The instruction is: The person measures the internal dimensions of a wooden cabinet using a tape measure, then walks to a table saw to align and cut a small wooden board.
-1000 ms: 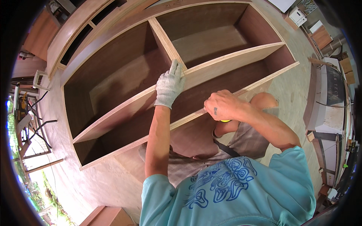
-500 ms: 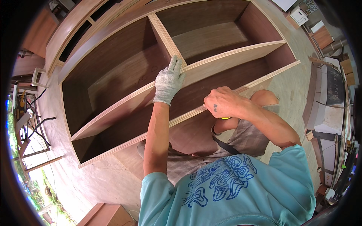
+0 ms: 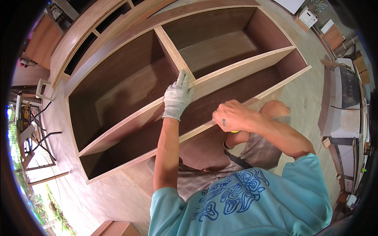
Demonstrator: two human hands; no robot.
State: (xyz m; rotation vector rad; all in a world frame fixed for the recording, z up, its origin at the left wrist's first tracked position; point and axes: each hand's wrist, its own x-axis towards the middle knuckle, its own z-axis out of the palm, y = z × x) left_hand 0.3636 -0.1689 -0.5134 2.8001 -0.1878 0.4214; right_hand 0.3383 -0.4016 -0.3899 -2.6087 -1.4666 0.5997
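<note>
A large wooden cabinet carcass (image 3: 220,80) lies in front of me, its open compartments facing up. My left hand (image 3: 178,98), in a pale knitted glove, rests where the upright divider (image 3: 171,51) meets the long shelf board (image 3: 240,70). Its fingers stretch along the divider's end. My bare right hand (image 3: 232,117) is closed in a fist at the cabinet's near edge board (image 3: 197,131). A small bright yellow piece (image 3: 235,131) shows beneath the fist; most of whatever it belongs to is hidden.
Another wooden frame (image 3: 84,43) stands beyond the cabinet at the far left. My knee (image 3: 275,108) is close to the near edge. A wooden box (image 3: 114,229) sits at the lower left, and a metal stand (image 3: 39,133) is farther left. Boards and panels (image 3: 346,118) line the right side.
The view has shifted slightly, so the cabinet appears a little lower. Both hands keep about the same places on it, the left outstretched and the right closed.
</note>
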